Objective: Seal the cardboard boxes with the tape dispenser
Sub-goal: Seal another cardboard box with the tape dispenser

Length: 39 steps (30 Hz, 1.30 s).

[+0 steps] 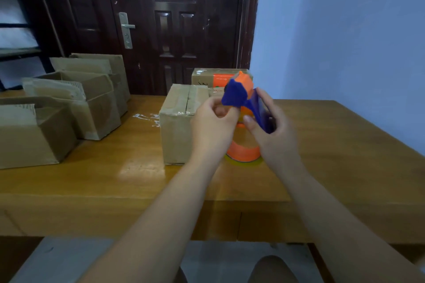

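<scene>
I hold a blue and orange tape dispenser (239, 94) in the air over the middle of the wooden table (345, 145). My right hand (273, 131) grips its blue handle. My left hand (213, 122) pinches at the dispenser's blue front end, fingers curled; whether tape is between them is hidden. The orange roll holder (243, 153) shows below my hands. Just left of my hands stands a closed cardboard box (179, 126) with clear tape along its top seam.
Several open cardboard boxes (69, 108) stand in a row at the table's left. Another box with an orange label (218, 77) sits behind the closed one. Crumpled clear tape (147, 118) lies on the table. A dark door is behind, a blue wall to the right.
</scene>
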Motion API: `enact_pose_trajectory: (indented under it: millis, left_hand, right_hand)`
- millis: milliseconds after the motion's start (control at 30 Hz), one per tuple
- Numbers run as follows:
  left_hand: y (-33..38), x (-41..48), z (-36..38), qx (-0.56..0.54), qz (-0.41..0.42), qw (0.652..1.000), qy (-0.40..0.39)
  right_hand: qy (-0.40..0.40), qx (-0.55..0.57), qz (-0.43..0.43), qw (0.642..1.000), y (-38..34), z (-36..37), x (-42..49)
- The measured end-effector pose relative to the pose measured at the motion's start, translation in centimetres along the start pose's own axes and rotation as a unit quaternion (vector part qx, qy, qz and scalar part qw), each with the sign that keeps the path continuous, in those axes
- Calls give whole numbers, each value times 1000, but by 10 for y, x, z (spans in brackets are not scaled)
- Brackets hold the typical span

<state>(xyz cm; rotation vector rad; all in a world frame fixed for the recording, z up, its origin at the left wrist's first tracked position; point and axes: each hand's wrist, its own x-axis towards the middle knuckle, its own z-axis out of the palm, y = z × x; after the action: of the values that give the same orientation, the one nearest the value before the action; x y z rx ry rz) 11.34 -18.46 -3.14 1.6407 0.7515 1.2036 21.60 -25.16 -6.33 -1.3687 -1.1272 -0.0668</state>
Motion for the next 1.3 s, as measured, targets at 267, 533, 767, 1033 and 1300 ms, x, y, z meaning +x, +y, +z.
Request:
enact_pose_trajectory:
  millis: [267, 533, 767, 1033, 1300]
  left_hand:
    - [0, -10, 2, -134, -80, 984, 82]
    - [-3, -8, -13, -120, -27, 991, 56]
    - [-7, -4, -18, -170, -76, 981, 61]
    - [4, 7, -32, -324, -168, 931, -5]
    - [17, 13, -56, -37, 59, 995, 75]
  right_hand:
    - [5, -148, -84, 985, -16, -3, -8]
    - [-35, -178, -123, 976, -22, -13, -3]
    - [-106, -196, -160, 962, -33, -28, 17]
    - [-119, -131, -125, 976, -39, -43, 22]
    - [-126, -158, -172, 964, -36, -36, 28]
